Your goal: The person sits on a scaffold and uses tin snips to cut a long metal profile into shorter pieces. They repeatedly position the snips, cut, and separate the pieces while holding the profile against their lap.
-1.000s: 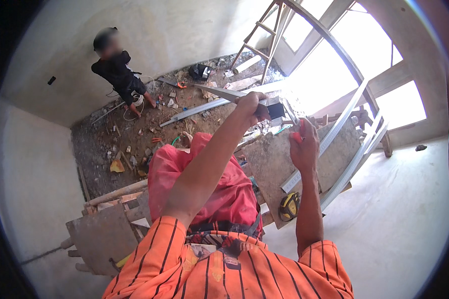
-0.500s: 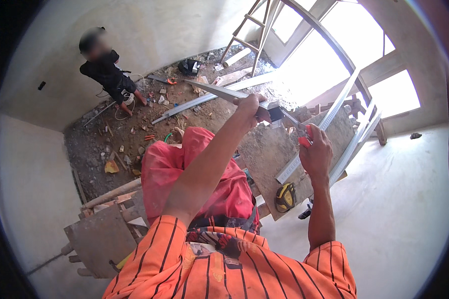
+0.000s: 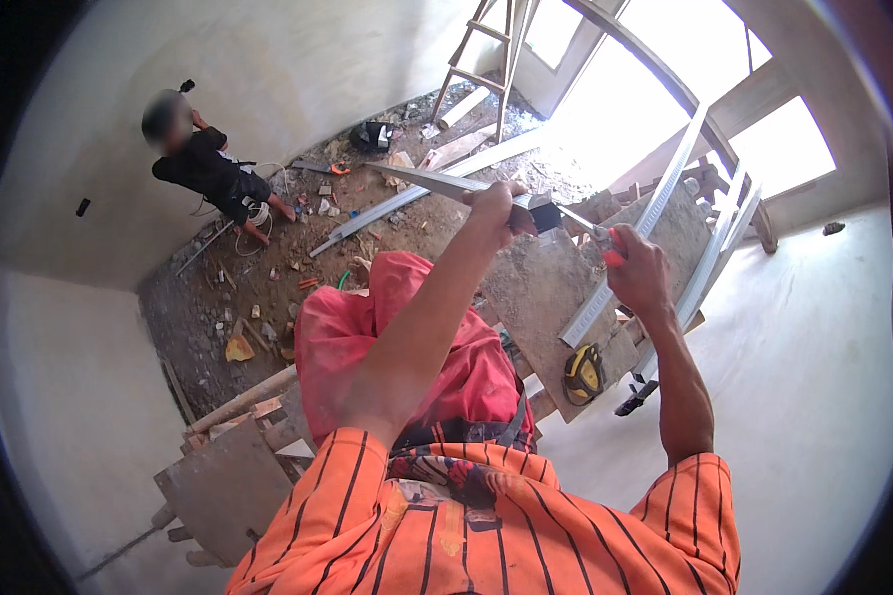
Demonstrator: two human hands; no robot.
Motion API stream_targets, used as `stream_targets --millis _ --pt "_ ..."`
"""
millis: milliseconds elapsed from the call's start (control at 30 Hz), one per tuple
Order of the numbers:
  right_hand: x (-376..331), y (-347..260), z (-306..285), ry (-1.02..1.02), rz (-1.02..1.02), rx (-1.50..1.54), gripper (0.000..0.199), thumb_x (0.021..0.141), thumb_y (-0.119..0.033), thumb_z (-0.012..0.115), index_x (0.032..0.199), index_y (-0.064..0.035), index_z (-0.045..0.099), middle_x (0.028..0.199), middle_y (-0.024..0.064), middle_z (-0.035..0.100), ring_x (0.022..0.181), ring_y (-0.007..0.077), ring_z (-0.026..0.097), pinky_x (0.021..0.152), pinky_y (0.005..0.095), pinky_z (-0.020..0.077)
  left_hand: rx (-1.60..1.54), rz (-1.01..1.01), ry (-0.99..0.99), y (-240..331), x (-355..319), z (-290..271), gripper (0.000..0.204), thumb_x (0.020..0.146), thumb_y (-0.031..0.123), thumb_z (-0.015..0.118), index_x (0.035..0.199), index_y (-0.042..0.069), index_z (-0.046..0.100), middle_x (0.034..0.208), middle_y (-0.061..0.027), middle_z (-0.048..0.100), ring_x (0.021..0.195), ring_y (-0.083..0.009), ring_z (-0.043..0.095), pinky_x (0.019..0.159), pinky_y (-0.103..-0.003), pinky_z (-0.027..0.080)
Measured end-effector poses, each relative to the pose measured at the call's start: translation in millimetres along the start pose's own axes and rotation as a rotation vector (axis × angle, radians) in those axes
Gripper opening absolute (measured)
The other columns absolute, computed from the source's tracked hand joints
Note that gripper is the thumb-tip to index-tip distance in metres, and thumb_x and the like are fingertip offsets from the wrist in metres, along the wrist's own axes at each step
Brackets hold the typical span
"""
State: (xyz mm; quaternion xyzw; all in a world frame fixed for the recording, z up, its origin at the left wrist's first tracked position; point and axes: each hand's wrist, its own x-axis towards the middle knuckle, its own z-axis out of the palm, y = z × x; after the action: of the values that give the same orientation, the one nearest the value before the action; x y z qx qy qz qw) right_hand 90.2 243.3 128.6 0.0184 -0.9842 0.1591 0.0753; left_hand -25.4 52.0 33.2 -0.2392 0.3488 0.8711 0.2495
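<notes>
One co-worker in black [image 3: 203, 174] is standing well to the left of my grip, near the plastered wall [image 3: 79, 129], with pale coiled cable [image 3: 259, 214] hanging by the legs. Closer in, a yellow scrap [image 3: 239, 347] is lying on the littered dirt floor [image 3: 203, 297], below and left of my hands, and my red trousers [image 3: 412, 322] are showing just under my left forearm. Past that forearm, a long metal strip is resting on the ground [image 3: 407, 200], and farther off a wooden ladder [image 3: 488, 31] is standing. My left hand [image 3: 496, 211] is gripping a grey metal channel [image 3: 437, 180], fingers wrapped around it near its dark end, while its long part is reaching away to the left of my fist. Below and between my two hands, a dusty board [image 3: 526, 297] is lying, and a yellow-and-black tape measure [image 3: 583, 374] is sitting at its edge, under my right hand [image 3: 640, 273]. That hand is gripping a red-handled tool [image 3: 616, 238], its head pointing toward the channel's end; I cannot tell whether it is biting metal. Just beyond, a perforated metal length [image 3: 655, 206] is slanting up past my knuckles, and paler lengths [image 3: 709, 263] are leaning farther right.
</notes>
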Motion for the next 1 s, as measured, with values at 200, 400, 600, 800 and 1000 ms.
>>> stream_targets --millis 200,400,600,800,1000 --pt "-4 14 22 0.064 -0.1 0.089 0.03 0.075 -0.013 0.065 0.104 -0.008 0.058 0.094 0.0135 0.065 0.086 0.0343 0.063 0.071 0.0411 0.05 0.077 -0.051 -0.081 -4 3 -17 0.071 0.081 0.004 0.056 0.123 0.004 -0.001 0.092 -0.0179 0.054 0.065 -0.0214 0.063 0.046 -0.035 0.055" --pt "-4 -4 5 -0.013 -0.105 0.059 0.032 0.074 -0.01 0.064 0.105 -0.0069 0.057 0.096 0.0145 0.064 0.088 0.0344 0.062 0.074 0.0419 0.049 0.084 -0.059 -0.178 -8 12 -31 0.066 0.08 0.006 0.057 0.121 0.001 0.006 0.093 -0.0177 0.055 0.064 -0.0208 0.062 0.044 -0.034 0.051" --pt "-6 3 17 -0.051 -0.05 0.109 0.032 0.074 -0.01 0.063 0.105 -0.0058 0.056 0.094 0.0147 0.063 0.086 0.0344 0.062 0.072 0.0416 0.0477 0.069 -0.016 -0.047 -10 -2 -19 0.068 0.079 0.006 0.058 0.12 0.001 0.005 0.088 -0.0154 0.056 0.063 -0.0199 0.061 0.041 -0.034 0.049" --pt "-3 1 57 0.128 0.13 0.453 0.036 0.076 -0.01 0.065 0.111 -0.0056 0.054 0.091 0.0133 0.061 0.081 0.03 0.061 0.072 0.0385 0.0473 -0.011 0.03 -0.056 4 -9 -17 0.027 0.083 0.011 0.053 0.106 -0.002 0.049 0.085 -0.0107 0.059 0.068 -0.0206 0.063 0.058 -0.037 0.056" --pt "8 -54 113 0.33 -0.132 0.609 0.044 0.075 -0.008 0.064 0.116 -0.0068 0.049 0.1 0.0158 0.055 0.091 0.0327 0.056 0.078 0.0411 0.0447 -0.05 0.165 -0.268 41 -19 -38 0.017 0.083 0.009 0.049 0.098 0.002 0.051 0.083 -0.0091 0.059 0.069 -0.0197 0.062 0.06 -0.038 0.056"
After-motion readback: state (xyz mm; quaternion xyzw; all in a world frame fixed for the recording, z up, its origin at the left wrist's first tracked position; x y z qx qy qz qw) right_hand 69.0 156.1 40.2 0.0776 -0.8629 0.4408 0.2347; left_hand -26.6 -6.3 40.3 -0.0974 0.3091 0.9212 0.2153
